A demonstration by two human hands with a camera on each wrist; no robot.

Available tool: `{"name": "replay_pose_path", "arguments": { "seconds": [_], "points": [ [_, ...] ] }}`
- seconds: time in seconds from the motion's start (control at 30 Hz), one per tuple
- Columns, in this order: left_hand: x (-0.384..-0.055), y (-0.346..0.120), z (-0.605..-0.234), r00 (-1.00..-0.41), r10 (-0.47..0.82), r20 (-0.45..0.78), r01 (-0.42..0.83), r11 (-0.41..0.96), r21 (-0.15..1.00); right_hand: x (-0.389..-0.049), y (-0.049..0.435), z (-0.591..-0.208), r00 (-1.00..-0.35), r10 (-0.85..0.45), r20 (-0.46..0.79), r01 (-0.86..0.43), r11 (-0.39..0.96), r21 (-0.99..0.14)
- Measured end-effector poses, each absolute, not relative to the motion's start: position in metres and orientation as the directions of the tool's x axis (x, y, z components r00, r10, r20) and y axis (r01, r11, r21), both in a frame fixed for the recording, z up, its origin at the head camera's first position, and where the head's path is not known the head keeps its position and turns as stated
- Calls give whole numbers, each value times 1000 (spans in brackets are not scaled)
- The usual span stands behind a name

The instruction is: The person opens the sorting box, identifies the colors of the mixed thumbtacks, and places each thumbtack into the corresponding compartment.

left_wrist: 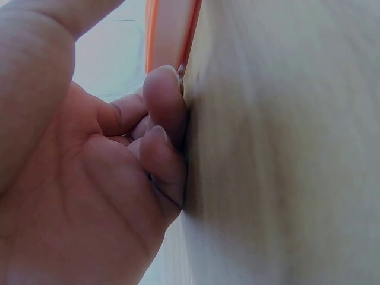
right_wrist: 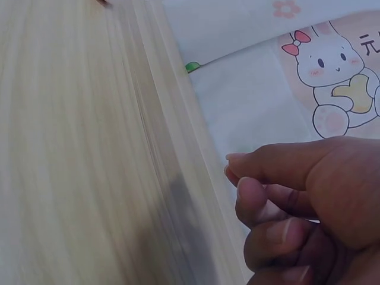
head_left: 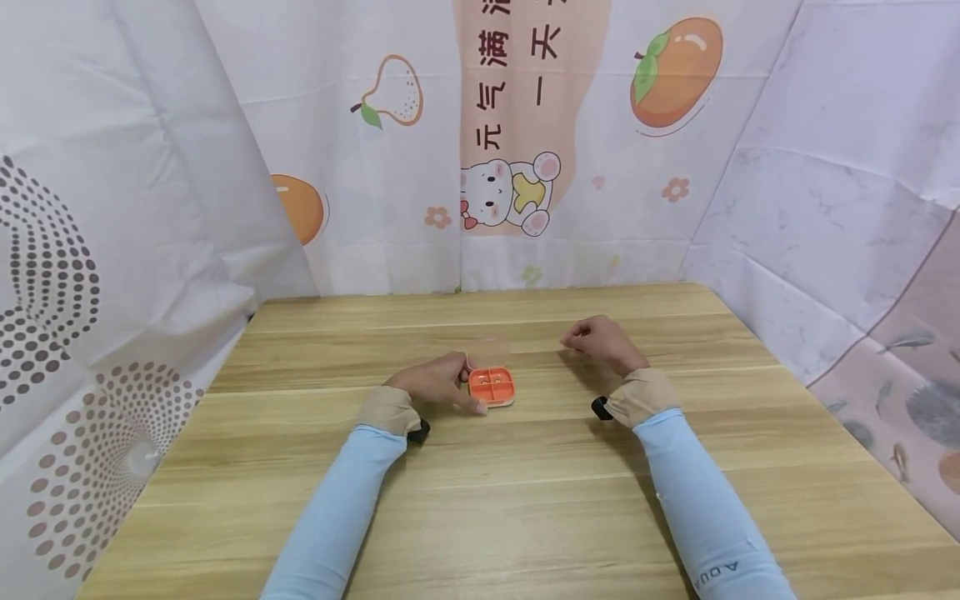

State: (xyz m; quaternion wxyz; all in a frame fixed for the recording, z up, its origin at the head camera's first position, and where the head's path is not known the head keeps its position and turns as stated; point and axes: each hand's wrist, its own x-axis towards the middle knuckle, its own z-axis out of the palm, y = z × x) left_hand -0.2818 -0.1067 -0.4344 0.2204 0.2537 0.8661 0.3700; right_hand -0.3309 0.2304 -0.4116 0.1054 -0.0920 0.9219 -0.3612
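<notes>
A small orange pill box [head_left: 492, 387] with several compartments lies on the wooden table, its clear lid [head_left: 487, 351] raised at the back. Tiny gold-coloured pieces [head_left: 484, 382] sit in its rear compartments; their kind is too small to tell. My left hand [head_left: 438, 382] holds the box from the left, thumb at its front corner and fingers at the rear. In the left wrist view, the orange box edge [left_wrist: 172, 35] shows beyond the curled fingers. Off to the right, my right hand [head_left: 600, 342] is raised over the table, thumb and index tips together. Nothing visible shows between them.
The wooden table [head_left: 525, 500] reaches back to a hanging curtain [head_left: 420, 167] printed with fruit and a rabbit. More cloth [head_left: 847, 192] hangs at both sides. Dark wrist devices [head_left: 601, 408] sit under both cuffs.
</notes>
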Motion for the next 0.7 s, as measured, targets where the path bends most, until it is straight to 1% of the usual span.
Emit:
{"name": "replay_pose_path", "arguments": {
  "seconds": [0.27,0.5,0.7],
  "points": [
    [-282,-106,-435,-780,590,-209,261,610,749,-331,239,-410,-969,-228,-91,-104,718,-688],
    [-283,-106,-436,-777,594,-208,263,606,750,-333,248,-410,-977,-196,-89,-87,737,-670],
    [-282,-107,-436,-776,597,-201,270,604,750,-332,254,-408,-983,-161,-84,-60,724,-687]
  ]
}}
